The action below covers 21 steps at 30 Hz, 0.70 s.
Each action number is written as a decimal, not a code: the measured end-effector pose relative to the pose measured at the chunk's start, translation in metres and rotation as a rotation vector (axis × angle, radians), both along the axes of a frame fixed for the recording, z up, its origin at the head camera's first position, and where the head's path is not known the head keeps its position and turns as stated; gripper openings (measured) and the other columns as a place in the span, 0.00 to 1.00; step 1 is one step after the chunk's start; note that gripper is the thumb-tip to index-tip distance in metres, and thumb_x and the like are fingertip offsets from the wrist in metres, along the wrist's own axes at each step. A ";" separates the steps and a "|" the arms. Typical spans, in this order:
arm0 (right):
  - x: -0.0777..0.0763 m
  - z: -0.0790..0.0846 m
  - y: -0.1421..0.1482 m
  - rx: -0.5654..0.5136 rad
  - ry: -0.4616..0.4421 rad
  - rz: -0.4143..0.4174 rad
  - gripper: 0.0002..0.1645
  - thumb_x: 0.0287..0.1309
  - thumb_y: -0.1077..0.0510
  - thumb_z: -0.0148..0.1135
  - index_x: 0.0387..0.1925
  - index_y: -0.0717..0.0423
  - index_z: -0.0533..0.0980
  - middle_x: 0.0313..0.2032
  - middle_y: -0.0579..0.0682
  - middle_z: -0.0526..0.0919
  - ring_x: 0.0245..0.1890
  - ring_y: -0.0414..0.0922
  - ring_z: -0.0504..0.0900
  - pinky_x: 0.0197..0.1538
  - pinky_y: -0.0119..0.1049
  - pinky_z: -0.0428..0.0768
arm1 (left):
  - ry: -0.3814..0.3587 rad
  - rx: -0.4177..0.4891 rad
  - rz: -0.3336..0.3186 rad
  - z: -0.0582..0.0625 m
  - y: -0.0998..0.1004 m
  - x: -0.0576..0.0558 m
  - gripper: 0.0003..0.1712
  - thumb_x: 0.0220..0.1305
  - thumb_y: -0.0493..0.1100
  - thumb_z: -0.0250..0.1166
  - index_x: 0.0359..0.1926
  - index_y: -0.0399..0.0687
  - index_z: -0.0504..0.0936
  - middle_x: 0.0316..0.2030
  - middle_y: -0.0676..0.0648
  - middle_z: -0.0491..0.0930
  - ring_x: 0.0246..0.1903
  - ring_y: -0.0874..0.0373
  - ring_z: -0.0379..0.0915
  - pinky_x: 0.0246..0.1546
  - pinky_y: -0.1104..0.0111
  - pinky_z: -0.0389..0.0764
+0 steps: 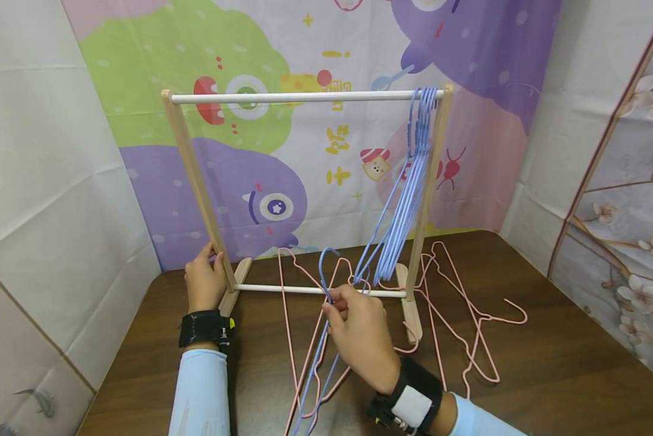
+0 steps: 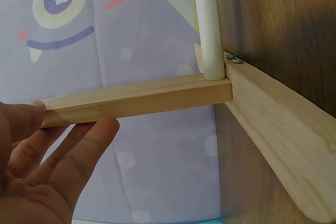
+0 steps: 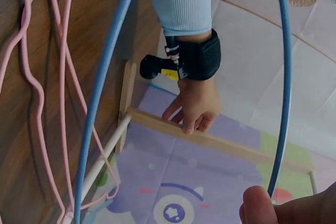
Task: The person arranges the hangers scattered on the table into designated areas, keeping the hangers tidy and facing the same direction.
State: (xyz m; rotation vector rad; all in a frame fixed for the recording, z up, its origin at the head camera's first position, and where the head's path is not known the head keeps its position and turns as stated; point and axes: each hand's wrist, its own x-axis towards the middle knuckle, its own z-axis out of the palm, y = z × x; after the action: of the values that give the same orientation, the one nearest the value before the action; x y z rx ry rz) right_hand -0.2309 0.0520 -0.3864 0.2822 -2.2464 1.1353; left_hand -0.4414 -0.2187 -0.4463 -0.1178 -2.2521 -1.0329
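A wooden clothes rack (image 1: 198,181) with white rods stands on the brown table. My left hand (image 1: 205,281) grips the lower part of its left post (image 2: 136,98), thumb on one side and fingers on the other. Between thumb and fingers of my right hand (image 1: 361,330) is a blue clothes hanger (image 1: 321,269), pinched just below its hook. The hook points up in front of the lower rod (image 1: 282,289), and the body hangs down toward me. In the right wrist view, the hanger's two blue sides (image 3: 286,77) run past the thumb.
Several blue hangers (image 1: 397,224) hang bunched at the right end of the top rod (image 1: 304,97). Pink hangers lie overlapping on the table, some under the rack (image 1: 286,315), others to its right (image 1: 500,320). A patterned cloth (image 1: 326,36) hangs behind.
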 end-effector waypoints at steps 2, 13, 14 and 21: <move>0.001 0.002 -0.004 0.003 0.014 0.006 0.06 0.60 0.68 0.70 0.39 0.66 0.82 0.27 0.52 0.87 0.19 0.36 0.83 0.23 0.22 0.78 | 0.003 0.002 -0.003 0.000 0.000 0.000 0.19 0.73 0.36 0.61 0.62 0.35 0.79 0.53 0.34 0.84 0.54 0.33 0.80 0.57 0.40 0.76; 0.005 0.032 -0.018 0.015 0.097 0.085 0.08 0.61 0.67 0.70 0.42 0.65 0.82 0.27 0.51 0.88 0.17 0.37 0.83 0.23 0.21 0.77 | -0.011 0.012 0.002 0.000 0.001 0.001 0.19 0.74 0.37 0.60 0.63 0.37 0.79 0.54 0.35 0.84 0.52 0.34 0.81 0.56 0.40 0.77; 0.005 0.035 -0.018 0.020 0.108 0.087 0.09 0.61 0.67 0.70 0.43 0.65 0.82 0.27 0.51 0.88 0.18 0.37 0.84 0.23 0.20 0.77 | -0.012 0.011 0.003 0.000 0.001 0.001 0.19 0.74 0.37 0.60 0.63 0.37 0.79 0.54 0.35 0.84 0.53 0.34 0.81 0.56 0.40 0.77; 0.003 0.068 -0.013 0.053 0.177 0.079 0.08 0.62 0.67 0.70 0.42 0.66 0.82 0.27 0.51 0.88 0.19 0.37 0.84 0.24 0.23 0.78 | -0.013 0.008 0.005 -0.001 0.001 0.001 0.19 0.74 0.37 0.61 0.63 0.37 0.79 0.54 0.35 0.84 0.54 0.32 0.80 0.56 0.39 0.76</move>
State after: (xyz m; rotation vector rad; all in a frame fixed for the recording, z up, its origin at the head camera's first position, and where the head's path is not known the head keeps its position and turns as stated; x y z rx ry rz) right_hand -0.2283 0.0391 -0.3188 0.4783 -2.1270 1.0482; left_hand -0.4409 -0.2175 -0.4469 -0.1020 -2.2585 -1.0430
